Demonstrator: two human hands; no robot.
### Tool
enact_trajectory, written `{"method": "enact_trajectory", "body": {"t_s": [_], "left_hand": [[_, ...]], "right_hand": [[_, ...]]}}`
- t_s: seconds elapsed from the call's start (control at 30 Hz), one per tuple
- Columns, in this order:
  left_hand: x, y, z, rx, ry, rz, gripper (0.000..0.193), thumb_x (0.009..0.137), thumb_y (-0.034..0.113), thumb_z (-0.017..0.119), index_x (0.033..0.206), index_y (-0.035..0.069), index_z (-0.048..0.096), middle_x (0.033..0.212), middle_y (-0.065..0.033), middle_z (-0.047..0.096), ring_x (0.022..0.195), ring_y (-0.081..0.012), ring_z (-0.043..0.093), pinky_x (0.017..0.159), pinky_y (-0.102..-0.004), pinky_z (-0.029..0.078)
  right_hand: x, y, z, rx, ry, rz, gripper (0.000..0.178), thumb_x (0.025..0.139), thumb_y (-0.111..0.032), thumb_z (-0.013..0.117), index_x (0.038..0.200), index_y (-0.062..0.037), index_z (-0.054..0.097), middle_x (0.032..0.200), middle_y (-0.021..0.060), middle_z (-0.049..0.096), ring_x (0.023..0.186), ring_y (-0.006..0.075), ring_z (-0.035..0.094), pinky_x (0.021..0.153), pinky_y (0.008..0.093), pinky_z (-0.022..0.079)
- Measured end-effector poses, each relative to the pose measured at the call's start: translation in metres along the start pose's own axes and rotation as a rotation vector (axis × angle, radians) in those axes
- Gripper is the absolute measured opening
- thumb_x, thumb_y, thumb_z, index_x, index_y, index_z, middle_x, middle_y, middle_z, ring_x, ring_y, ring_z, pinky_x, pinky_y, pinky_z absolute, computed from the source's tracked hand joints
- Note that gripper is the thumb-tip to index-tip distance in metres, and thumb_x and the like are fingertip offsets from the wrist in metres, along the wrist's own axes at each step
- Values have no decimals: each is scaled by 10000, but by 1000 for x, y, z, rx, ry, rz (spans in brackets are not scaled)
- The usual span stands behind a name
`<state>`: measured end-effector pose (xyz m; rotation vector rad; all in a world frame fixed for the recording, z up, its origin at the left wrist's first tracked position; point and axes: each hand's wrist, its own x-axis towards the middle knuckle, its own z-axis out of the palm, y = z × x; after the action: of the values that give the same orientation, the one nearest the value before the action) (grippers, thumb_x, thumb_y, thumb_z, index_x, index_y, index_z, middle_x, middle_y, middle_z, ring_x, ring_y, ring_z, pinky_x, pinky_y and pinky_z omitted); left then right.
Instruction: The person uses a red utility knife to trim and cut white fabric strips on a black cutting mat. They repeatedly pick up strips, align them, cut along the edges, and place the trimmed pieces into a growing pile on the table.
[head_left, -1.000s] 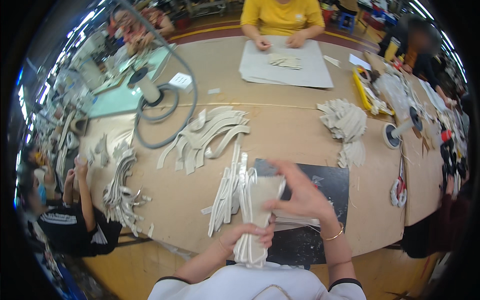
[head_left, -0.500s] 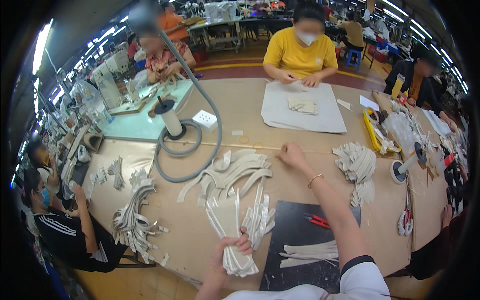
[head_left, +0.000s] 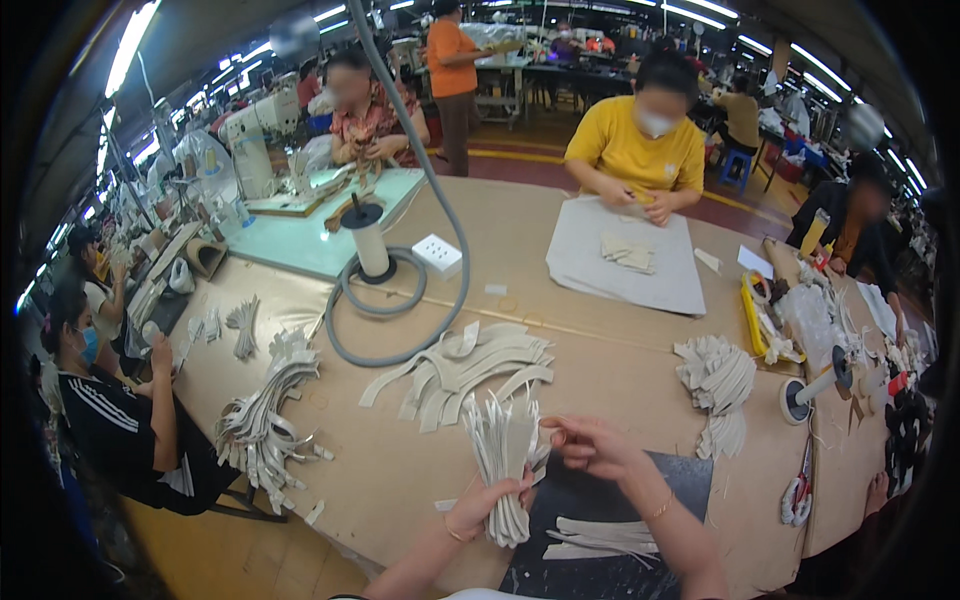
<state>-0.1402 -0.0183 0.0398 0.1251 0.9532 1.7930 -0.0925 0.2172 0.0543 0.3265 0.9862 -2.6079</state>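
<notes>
In my left hand [head_left: 500, 497], a bundle of narrow pale grey-beige strips [head_left: 500, 455] stands upright, its ends fanning out above my closed fingers. My right hand [head_left: 597, 448] hovers just right of the bundle, half-bent fingers apart and tips close to the strips' edge. I cannot make out anything in it, nor whether it touches the bundle. Beyond the bundle lies a loose pile of curved strips [head_left: 470, 365]. Under my right forearm is a black mat [head_left: 545, 505], with several thin strips [head_left: 600, 535] on it.
Strip piles lie at left [head_left: 265, 395] and right [head_left: 715, 385]. A grey hose [head_left: 465, 250] loops around a thread spool [head_left: 370, 245]. Two rubber bands [head_left: 533, 318] lie beyond the curved strips. Scissors [head_left: 797, 495] rest at right. A co-worker in yellow [head_left: 640, 150] sits opposite.
My right hand has drawn back from the far middle of the table to beside the bundle. The bundle has been turned more upright in my left hand. The red snips are now hidden.
</notes>
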Motion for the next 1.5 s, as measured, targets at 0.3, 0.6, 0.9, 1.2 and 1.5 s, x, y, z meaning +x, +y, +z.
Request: {"method": "enact_trajectory", "body": {"t_s": [0.3,0.6,0.9,1.2,1.5], "left_hand": [[3,-4,22,-3,-30,15,335,872,89,660,1158,46,491,909,-52,564,778,-171,569,726,-326,484],[-1,-27,46,118,-137,-118,353,871,116,634,1193,6,540,882,-79,646,841,-179,635,778,-324,524],[-3,-26,57,-290,-140,-265,343,807,116,603,1122,45,489,758,-36,471,670,-161,479,790,-331,399],[-2,-40,46,-147,-401,-125,505,694,184,639,1157,92,459,813,-47,472,595,-135,443,651,-316,360],[34,-61,1,785,-307,-245,476,792,207,719,1211,53,555,998,-82,625,887,-204,609,814,-378,489]], "right_hand": [[-97,38,22,-415,183,-103,377,993,-196,550,1337,-42,574,860,48,669,653,114,535,579,279,436],[-127,26,67,-1295,292,-283,330,933,-132,540,1258,-75,549,820,48,715,834,209,699,714,328,514],[-134,43,50,-827,276,-391,334,991,-108,521,1316,-41,482,901,77,702,855,176,672,804,315,494],[-152,47,15,-259,646,-1041,602,972,-76,594,1481,-81,273,1435,219,505,1242,277,579,984,365,497],[-173,17,13,-1321,505,-696,1286,681,-439,865,1587,-121,9,1506,199,432,1334,343,489,1175,506,249]]}}
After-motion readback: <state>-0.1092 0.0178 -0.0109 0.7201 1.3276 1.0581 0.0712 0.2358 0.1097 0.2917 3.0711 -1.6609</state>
